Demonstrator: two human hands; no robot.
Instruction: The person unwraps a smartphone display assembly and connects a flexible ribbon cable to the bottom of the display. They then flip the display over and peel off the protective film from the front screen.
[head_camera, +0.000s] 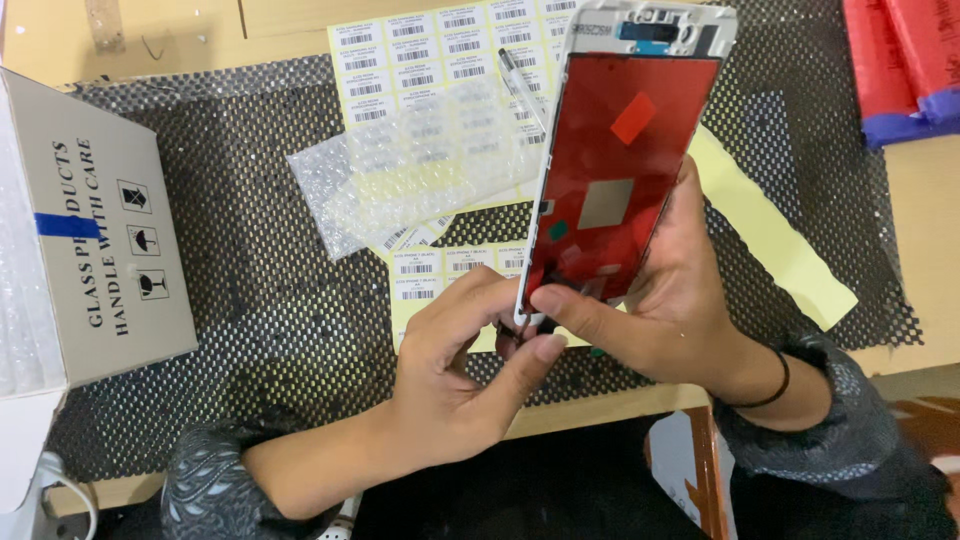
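Panel (622, 170) held up off the mat (260, 300), back side toward me: red film over the back, white frame around it, a grey rectangular patch mid-back and a small red tab above that.

Right hand (680, 300): closed on the panel's lower part, palm and fingers behind its right edge, thumb running across the bottom end. It carries the whole thing.

Left hand (455, 365): fingers curled in, tips pinching at the panel's bottom left corner, just under my right thumb. What exactly sits between those fingertips I cannot tell; something dark and small shows there, mostly hidden.

Handling, my judgement: thin, light, stiff, and glass-fronted, so likely fragile. Flex or a corner knock would be the risk. Hold by the long edges of the frame, not by pressing the middle of the back. The film looks smooth and may be slippery under the fingers.

Around the hands:
- Beyond my left hand, flat on the mat: yellow label sheet (420, 50) with rows of small barcode stickers, and a bubble-wrap bag (420, 165) lying over part of it.
- Beyond my right hand, behind the panel: plain yellow backing strip (780, 240).
- Far left of my left hand: grey carton (105, 230) with fragile-goods symbols.
- Far right, beyond my right hand: red packet (905, 65) on the bench.
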